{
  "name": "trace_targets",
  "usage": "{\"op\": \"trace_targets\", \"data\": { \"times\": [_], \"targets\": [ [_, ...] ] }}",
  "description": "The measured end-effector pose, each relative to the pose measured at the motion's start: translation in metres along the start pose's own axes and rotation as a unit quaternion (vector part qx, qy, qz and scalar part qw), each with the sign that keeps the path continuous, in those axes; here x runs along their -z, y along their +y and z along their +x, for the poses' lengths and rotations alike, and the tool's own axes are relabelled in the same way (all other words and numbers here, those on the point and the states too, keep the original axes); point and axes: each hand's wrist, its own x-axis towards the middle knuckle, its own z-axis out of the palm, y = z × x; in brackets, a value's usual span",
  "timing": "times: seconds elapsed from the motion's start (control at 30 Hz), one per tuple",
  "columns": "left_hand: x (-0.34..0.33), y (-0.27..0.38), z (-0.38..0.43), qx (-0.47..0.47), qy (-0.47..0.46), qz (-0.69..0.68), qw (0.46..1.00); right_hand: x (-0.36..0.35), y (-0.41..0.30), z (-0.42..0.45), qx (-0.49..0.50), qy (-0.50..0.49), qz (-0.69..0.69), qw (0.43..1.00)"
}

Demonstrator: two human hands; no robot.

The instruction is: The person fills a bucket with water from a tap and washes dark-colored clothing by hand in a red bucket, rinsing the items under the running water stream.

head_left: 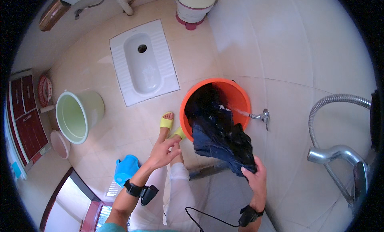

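My right hand [256, 175] grips one end of a dark wet garment [216, 142], black and navy blue. The cloth hangs from the hand over the near rim of an orange plastic tub [244, 95], and its far part lies inside. Water streams into the tub from a small chrome wall tap [262, 115] on the right. Over my legs, left of the tub, my left hand [165, 152] is empty with its fingers apart. The garment hides most of the tub's inside.
A squat toilet [144, 64] is set in the tiled floor ahead. To the left are a pale green bucket [96, 107], a pink basin [61, 145] and a blue plastic stool [127, 170]. A pedal bin [195, 8] stands at the far wall. A metal shower hose [318, 112] hangs at right.
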Motion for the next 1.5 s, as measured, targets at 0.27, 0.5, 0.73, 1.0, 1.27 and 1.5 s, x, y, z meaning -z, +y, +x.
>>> {"op": "trace_targets", "data": {
  "times": [0.27,0.5,0.73,1.0,1.27,1.5],
  "targets": [
    [-0.049,-0.006,0.016,-0.008,-0.087,-0.043,0.995,0.021,-0.047,-0.047,0.018,0.012,0.063,0.998],
    [-0.059,-0.012,0.039,0.008,-0.038,-0.104,0.994,-0.071,0.031,0.07,-0.069,0.019,0.18,0.981],
    [-0.046,-0.016,0.041,0.043,-0.069,-0.121,0.989,-0.162,0.088,0.155,-0.015,0.028,-0.021,0.999],
    [-0.047,0.006,0.065,0.077,-0.044,-0.203,0.975,-0.116,0.139,0.158,-0.157,-0.002,0.27,0.95],
    [-0.107,0.012,0.185,0.13,-0.039,-0.482,0.866,-0.036,0.184,0.229,-0.126,0.145,0.64,0.744],
    [-0.213,-0.016,0.272,0.161,-0.002,-0.462,0.872,-0.045,0.199,0.28,-0.138,0.019,0.71,0.69]
  ]
}}
